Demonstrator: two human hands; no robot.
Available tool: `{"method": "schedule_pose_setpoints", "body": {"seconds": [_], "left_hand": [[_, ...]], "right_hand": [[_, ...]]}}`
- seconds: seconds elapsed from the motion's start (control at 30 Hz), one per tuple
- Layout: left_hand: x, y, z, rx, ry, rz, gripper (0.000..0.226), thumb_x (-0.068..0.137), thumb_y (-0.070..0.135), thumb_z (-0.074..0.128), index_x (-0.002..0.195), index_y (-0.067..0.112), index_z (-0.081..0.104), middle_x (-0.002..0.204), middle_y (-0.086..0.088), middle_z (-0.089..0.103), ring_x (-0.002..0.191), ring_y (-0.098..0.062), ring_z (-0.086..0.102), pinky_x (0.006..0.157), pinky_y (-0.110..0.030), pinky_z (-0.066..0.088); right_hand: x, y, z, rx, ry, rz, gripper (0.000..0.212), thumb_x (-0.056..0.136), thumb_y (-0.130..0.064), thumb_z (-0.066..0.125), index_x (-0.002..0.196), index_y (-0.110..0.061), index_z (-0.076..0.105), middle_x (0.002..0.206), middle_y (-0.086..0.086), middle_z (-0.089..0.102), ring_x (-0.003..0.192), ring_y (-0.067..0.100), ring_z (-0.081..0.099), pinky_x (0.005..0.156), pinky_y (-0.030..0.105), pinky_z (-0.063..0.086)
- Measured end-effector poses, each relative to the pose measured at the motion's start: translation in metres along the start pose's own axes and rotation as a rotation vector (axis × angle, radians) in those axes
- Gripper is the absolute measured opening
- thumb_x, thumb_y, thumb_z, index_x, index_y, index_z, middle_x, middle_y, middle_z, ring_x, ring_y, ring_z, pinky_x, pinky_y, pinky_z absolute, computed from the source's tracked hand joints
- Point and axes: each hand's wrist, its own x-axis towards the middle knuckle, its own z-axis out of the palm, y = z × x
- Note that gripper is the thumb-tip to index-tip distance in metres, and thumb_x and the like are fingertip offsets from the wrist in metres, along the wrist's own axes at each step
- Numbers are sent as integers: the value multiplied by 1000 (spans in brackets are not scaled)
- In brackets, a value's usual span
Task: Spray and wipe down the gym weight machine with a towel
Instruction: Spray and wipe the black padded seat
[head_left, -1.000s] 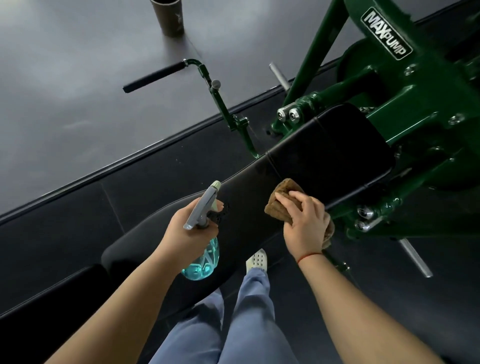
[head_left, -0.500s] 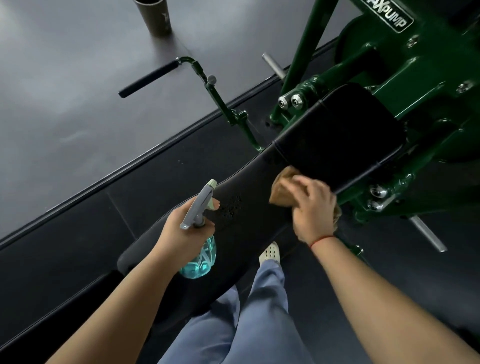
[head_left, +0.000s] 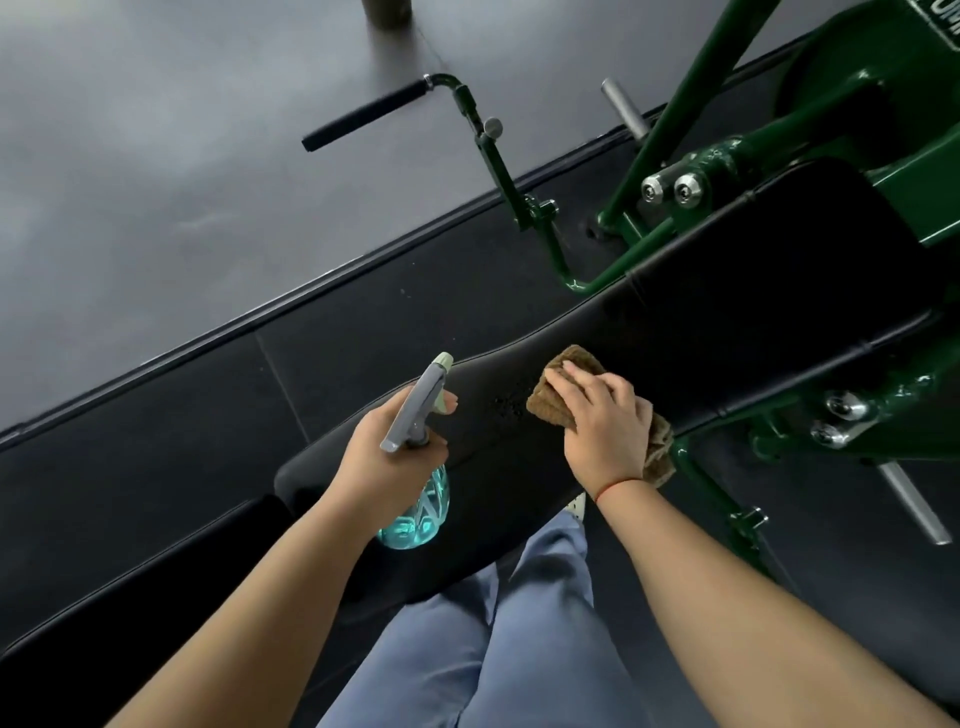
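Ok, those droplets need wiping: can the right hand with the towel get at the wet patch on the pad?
Probably yes. The right hand holds the towel on the pad right beside the droplets; nothing lies between them.

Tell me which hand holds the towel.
The right hand holds the brown towel on the black pad; the left hand grips the spray bottle instead.
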Motion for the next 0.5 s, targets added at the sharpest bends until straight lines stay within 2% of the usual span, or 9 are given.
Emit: {"method": "schedule_pose_setpoints", "body": {"seconds": [0.1, 0.2, 0.3, 0.5], "left_hand": [[-2, -2, -3, -28, -10, 11, 42, 87, -9, 62, 106, 27, 69, 68, -6, 51, 47, -10, 42, 45, -25, 41], [-2, -2, -2, -59, -11, 9, 42, 87, -10, 61, 106, 27, 68, 67, -5, 51, 47, -13, 41, 43, -25, 40], [2, -4, 3, -65, 6, 5, 42, 87, -8, 63, 105, 29, 69, 71, -6, 54, 52, -13, 46, 45, -22, 42], [7, -6, 21, -95, 16, -29, 41, 87, -7, 64, 106, 30, 69, 76, -17, 57, 61, -18, 51, 49, -21, 45]], "right_hand": [[15, 14, -21, 58, 20, 18, 72, 75, 3, 66, 137, -33, 60, 136, -7, 61, 114, 29, 52, 84, 46, 44], [38, 33, -48, 110, 162, 237, 72, 78, 2, 65, 142, -29, 55, 143, -3, 57, 122, 32, 47, 90, 51, 41], [58, 43, -58, 172, 175, 376, 71, 85, -8, 69, 149, -28, 45, 149, -1, 50, 134, 33, 40, 100, 55, 37], [43, 12, -26, 66, 12, 122, 69, 79, -18, 74, 144, -32, 51, 134, -4, 60, 121, 30, 49, 88, 50, 43]]}}
